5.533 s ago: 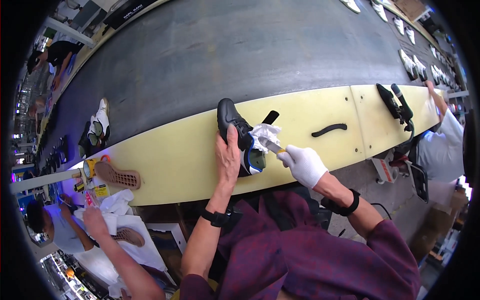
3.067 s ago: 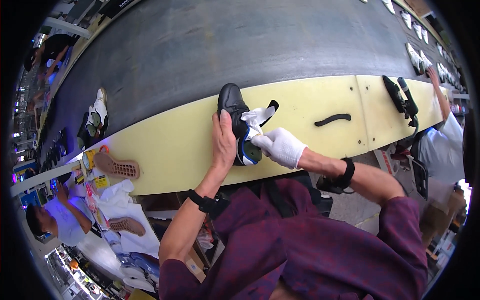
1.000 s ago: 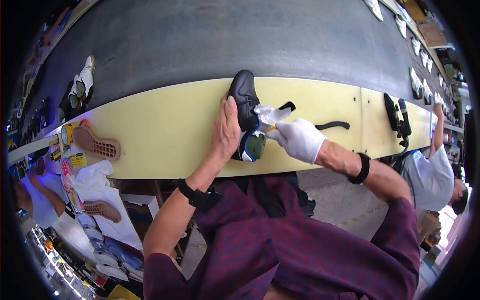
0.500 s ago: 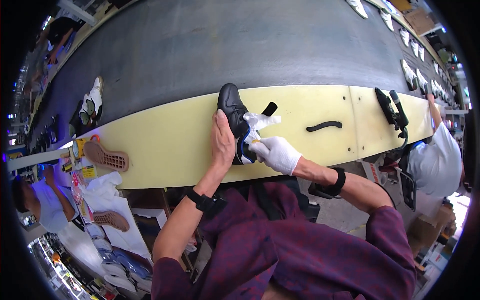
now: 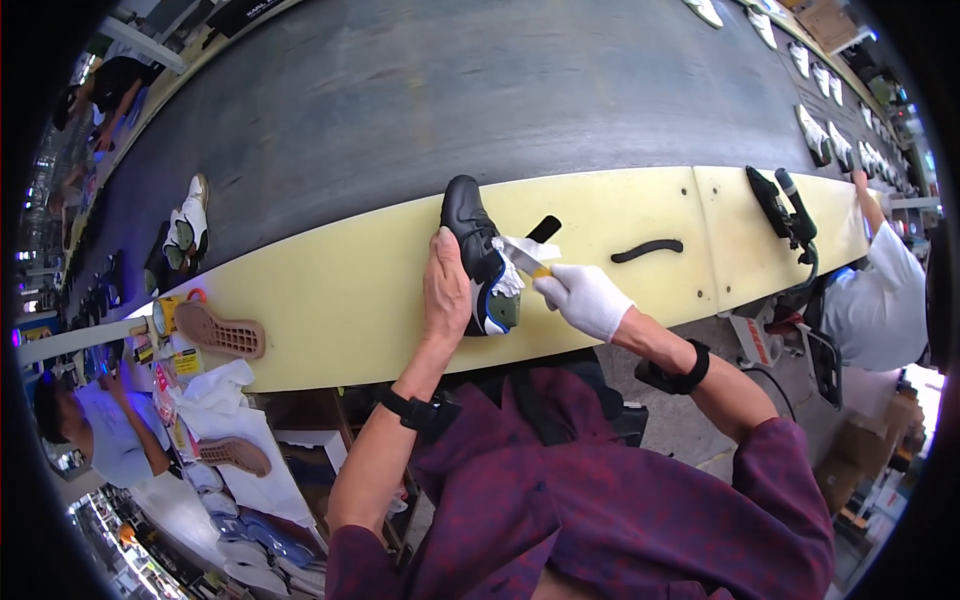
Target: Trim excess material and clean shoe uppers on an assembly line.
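Note:
My bare left hand (image 5: 446, 285) is closed around the left side of a black shoe (image 5: 466, 210), which lies toe away from me on the pale yellow board. White crumpled paper (image 5: 508, 282) shows at the shoe's opening, above a dark green and white heel. My right hand (image 5: 590, 300), in a white glove, grips a knife (image 5: 541, 271) by its yellow handle. The knife's metal blade points up and left, over the paper beside the shoe's opening. A short black strip (image 5: 545, 229) is just right of the shoe, and a curved black strip (image 5: 647, 251) lies farther right.
A dark conveyor belt (image 5: 400, 90) runs beyond the yellow board (image 5: 360, 270). White shoes (image 5: 815, 135) stand at its far right, another pair (image 5: 187, 225) at left. Brown soles (image 5: 220, 331) lie left, a black tool (image 5: 790, 210) right. Other people (image 5: 870, 320) work at both sides.
My right hand has drawn back to the right from the shoe's opening, bringing the knife blade and the green heel into sight. My left hand stays on the shoe.

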Available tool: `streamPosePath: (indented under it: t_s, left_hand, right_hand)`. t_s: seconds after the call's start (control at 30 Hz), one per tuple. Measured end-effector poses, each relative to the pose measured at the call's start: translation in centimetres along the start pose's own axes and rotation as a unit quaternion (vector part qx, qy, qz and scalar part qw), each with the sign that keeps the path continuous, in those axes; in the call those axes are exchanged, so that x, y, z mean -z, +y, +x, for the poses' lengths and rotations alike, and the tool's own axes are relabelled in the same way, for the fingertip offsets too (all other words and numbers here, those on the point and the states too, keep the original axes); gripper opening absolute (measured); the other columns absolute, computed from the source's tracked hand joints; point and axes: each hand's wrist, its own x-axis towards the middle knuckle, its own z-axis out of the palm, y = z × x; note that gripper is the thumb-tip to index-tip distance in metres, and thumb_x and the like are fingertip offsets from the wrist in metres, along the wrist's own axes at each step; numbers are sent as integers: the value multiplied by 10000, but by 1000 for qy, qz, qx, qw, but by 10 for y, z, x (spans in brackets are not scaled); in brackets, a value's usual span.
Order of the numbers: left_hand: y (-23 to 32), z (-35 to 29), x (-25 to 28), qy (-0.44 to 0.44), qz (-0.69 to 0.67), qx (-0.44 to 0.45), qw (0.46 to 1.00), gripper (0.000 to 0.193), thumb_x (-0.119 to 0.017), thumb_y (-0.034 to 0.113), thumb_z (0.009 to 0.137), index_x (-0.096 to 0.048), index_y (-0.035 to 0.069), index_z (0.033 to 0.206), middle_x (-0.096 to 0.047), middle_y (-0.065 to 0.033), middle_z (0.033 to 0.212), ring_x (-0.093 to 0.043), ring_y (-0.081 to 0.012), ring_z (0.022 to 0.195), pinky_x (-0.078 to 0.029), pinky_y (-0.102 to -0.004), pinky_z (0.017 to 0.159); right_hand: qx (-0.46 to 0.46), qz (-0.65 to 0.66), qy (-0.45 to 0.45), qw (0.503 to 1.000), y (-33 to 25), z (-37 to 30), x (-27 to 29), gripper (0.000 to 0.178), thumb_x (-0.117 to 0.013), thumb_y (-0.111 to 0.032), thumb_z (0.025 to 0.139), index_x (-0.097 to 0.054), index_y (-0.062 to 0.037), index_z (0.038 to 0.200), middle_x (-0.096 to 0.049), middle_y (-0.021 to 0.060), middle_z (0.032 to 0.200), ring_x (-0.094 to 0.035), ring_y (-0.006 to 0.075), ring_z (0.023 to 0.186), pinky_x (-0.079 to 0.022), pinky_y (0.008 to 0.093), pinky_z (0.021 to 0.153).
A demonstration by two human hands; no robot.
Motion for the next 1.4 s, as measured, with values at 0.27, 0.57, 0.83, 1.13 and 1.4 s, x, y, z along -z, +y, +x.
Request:
streamPosePath:
  t_s: [0.27, 0.57, 0.83, 1.13, 1.4]
  left_hand:
    - [-10, 0, -1, 30, -8, 17, 999, 655, -293, 512, 1199, -581, -53, 1363, -681, -271, 1226, -660, -432, 1137, -488, -484, 1039]
    - [-10, 2, 4, 42, 43, -24, 998, 591, -293, 463, 1202, -574, -43, 1317, -676, -281, 1154, -664, -448, 1086, -501, -492, 986]
    - [-7, 1, -1, 36, 28, -13, 999, 622, -308, 505, 1195, -583, -36, 1330, -681, -276, 1165, -663, -438, 1071, -505, -483, 984]
    - [-12, 2, 3, -3, 33, -11, 999, 642, -277, 503, 1197, -570, -34, 1394, -681, -270, 1223, -668, -438, 1115, -496, -472, 1033]
    - [4, -3, 1, 6, 36, -30, 999, 605, -280, 465, 1205, -574, -51, 1319, -648, -252, 1177, -621, -371, 1079, -472, -446, 1025]
  right_hand:
    - [-1, -10, -73, 997, -11, 8, 15, 482, -562, -371, 1120, -716, 23, 889, -711, 200, 757, -725, 328, 732, -565, 436, 751]
    - [-134, 116, -222, 959, -33, 21, 26, 523, -549, -457, 1103, -594, -44, 786, -511, 65, 528, -501, 178, 364, -431, 368, 349]
    - [-218, 319, -179, 905, -30, -1, -4, 518, -563, -496, 1108, -564, -83, 796, -431, 5, 537, -413, 142, 355, -349, 339, 329]
    - [-7, 12, -133, 991, -4, 7, 15, 526, -562, -451, 1114, -723, -22, 856, -685, 146, 704, -672, 273, 638, -544, 432, 666]
    - [9, 18, -132, 991, -7, 13, -3, 522, -587, -437, 1110, -735, -15, 840, -698, 167, 713, -684, 304, 663, -548, 442, 697]
